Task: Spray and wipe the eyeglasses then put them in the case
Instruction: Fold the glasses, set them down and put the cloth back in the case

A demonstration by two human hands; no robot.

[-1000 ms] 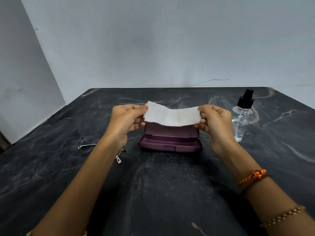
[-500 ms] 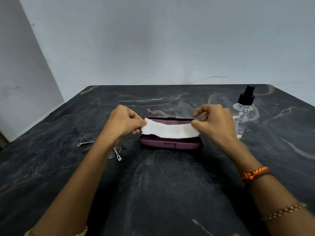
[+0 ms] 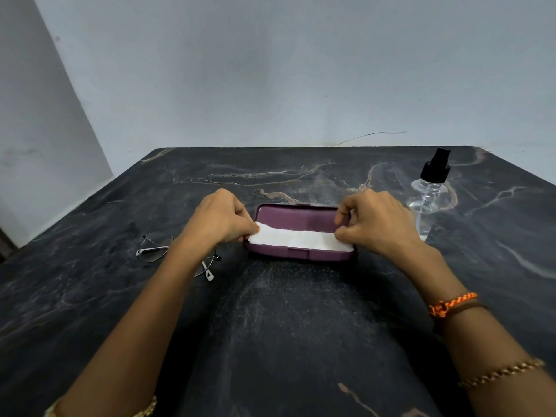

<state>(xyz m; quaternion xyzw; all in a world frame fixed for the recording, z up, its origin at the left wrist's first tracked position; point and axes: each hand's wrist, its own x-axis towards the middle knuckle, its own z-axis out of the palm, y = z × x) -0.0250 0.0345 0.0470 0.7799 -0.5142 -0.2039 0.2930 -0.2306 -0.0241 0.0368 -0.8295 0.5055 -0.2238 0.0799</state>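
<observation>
Soft white cloth [image 3: 298,238] pinched at each end by left hand [image 3: 221,216] and right hand [image 3: 377,221], stretched over open purple case [image 3: 301,254], thin-rimmed eyeglasses [image 3: 156,251] laid on veined dark table [image 3: 285,326], clear spray bottle [image 3: 428,194] toward far right corner

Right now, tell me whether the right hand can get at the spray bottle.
Probably yes. The spray bottle stands upright just beyond the right hand, nothing between them. But that hand is pinching the white cloth over the case, so it must let go first.

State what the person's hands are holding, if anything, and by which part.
Both hands hold the white cloth by its two short ends, left hand and right hand, over the open case.
</observation>
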